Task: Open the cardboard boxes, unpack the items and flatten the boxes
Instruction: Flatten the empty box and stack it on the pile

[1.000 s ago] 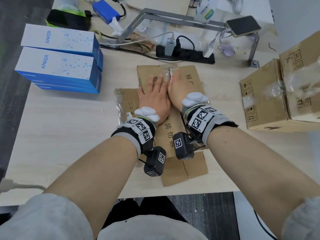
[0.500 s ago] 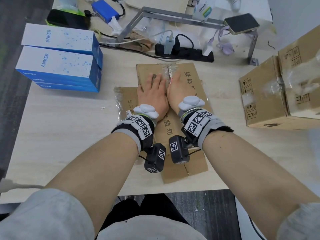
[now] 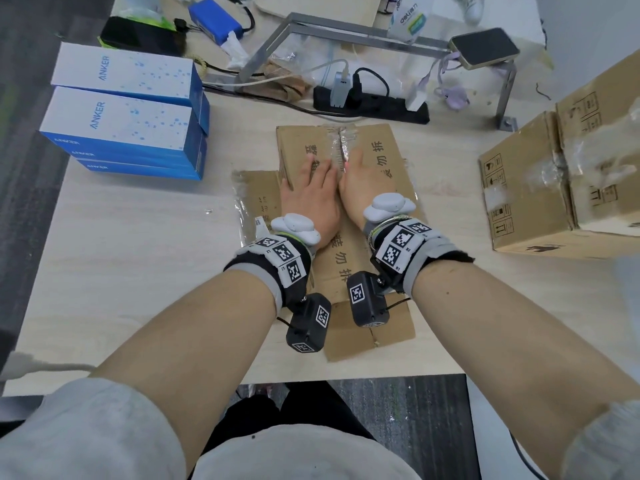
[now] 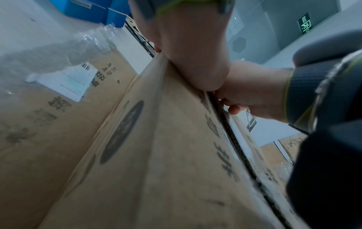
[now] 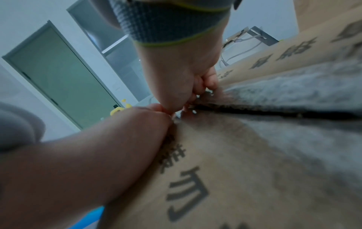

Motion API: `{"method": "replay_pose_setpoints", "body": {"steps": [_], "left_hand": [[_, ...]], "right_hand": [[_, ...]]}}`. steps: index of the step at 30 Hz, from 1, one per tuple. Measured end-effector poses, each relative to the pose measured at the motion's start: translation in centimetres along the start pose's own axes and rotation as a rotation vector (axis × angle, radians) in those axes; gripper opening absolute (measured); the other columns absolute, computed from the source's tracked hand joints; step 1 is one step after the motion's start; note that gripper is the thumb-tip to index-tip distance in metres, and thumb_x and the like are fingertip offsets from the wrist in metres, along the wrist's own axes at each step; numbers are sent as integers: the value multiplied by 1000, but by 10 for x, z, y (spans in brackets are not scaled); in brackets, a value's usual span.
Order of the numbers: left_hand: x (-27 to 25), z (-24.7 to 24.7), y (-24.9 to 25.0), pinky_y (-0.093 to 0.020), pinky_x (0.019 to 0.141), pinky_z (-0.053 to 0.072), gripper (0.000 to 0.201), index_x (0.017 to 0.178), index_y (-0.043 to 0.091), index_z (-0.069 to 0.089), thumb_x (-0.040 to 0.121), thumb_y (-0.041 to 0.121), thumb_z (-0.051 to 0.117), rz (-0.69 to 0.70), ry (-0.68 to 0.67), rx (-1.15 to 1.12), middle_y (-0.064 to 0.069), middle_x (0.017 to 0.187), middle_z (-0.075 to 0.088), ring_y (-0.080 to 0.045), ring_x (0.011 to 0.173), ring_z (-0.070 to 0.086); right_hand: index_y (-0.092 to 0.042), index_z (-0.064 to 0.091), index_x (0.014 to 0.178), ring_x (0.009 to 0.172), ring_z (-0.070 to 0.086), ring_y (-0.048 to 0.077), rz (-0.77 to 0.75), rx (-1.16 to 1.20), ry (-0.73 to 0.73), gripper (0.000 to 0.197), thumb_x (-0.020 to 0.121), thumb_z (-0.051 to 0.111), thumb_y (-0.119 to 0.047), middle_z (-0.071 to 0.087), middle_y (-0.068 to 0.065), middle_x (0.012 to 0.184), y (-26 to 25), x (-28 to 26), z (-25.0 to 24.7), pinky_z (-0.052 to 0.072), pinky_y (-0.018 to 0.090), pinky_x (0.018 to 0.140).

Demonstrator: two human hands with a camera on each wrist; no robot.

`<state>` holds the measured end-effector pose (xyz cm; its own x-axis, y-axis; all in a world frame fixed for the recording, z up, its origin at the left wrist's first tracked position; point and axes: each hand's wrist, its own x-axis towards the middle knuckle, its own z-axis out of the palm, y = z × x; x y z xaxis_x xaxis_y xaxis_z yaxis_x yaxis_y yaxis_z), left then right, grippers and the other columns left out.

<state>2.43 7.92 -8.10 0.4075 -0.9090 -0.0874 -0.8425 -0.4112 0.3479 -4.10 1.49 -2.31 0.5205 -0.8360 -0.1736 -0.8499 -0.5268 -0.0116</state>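
Observation:
A flattened brown cardboard box [image 3: 381, 147] with torn clear tape lies in the middle of the table. Side by side on it, my left hand [image 3: 308, 192] and right hand [image 3: 363, 181] press down with flat palms and straight fingers. In the left wrist view the heel of my left hand [image 4: 192, 54] bears on the cardboard [image 4: 156, 155], with my right hand [image 4: 254, 93] right beside it at the flap seam. The right wrist view shows my right hand [image 5: 182, 69] on the printed cardboard [image 5: 235, 170], touching my left hand [image 5: 117, 139].
Two sealed cardboard boxes [image 3: 526, 188] [image 3: 606, 133] stand at the right edge. Stacked blue-and-white Anker boxes [image 3: 131, 112] sit at the left. Behind the cardboard are a black power strip [image 3: 370, 102], a metal stand [image 3: 346, 32] and a phone [image 3: 485, 46]. Bare table [image 3: 138, 254] lies left of my arms.

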Motion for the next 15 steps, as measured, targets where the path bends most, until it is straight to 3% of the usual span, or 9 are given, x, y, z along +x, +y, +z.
{"method": "replay_pose_setpoints", "body": {"steps": [3,5,7,10,13,15], "left_hand": [[1,0,0,-53,111,24,50,149,19,26,100,28,26,1,-19,17,6,159,16,-17,148,2],[0,0,0,-53,110,25,50,149,18,27,100,28,25,1,-12,11,6,159,17,-17,148,2],[1,0,0,-52,110,25,50,149,18,28,100,28,26,-7,0,9,6,159,18,-17,148,3],[2,-2,2,-54,112,20,50,150,18,26,101,28,24,-6,-24,38,5,159,16,-19,148,2],[-7,-2,6,-60,114,7,50,151,18,22,102,26,23,23,-59,59,3,160,14,-22,148,0],[-16,1,7,-59,114,10,51,151,18,22,102,28,26,43,-51,22,3,160,16,-21,148,1]], "right_hand": [[-4,35,131,103,58,36,24,-59,-36,34,99,31,-14,60,22,114,-3,0,2,41,40,80],[-5,33,134,108,56,38,61,-55,-47,37,98,31,-14,56,24,120,-4,-1,5,41,43,89],[-6,33,134,101,59,35,57,9,-55,36,99,30,-17,59,22,117,-1,-2,7,40,38,78],[-7,35,128,74,52,29,20,71,-58,30,101,29,-21,64,17,104,6,-7,6,29,32,62],[-7,37,124,68,43,25,19,75,-12,28,102,28,-22,65,16,98,8,-12,4,27,32,59],[-7,37,124,69,45,25,20,82,-28,28,102,29,-23,64,16,97,7,-12,3,29,33,61]]}}
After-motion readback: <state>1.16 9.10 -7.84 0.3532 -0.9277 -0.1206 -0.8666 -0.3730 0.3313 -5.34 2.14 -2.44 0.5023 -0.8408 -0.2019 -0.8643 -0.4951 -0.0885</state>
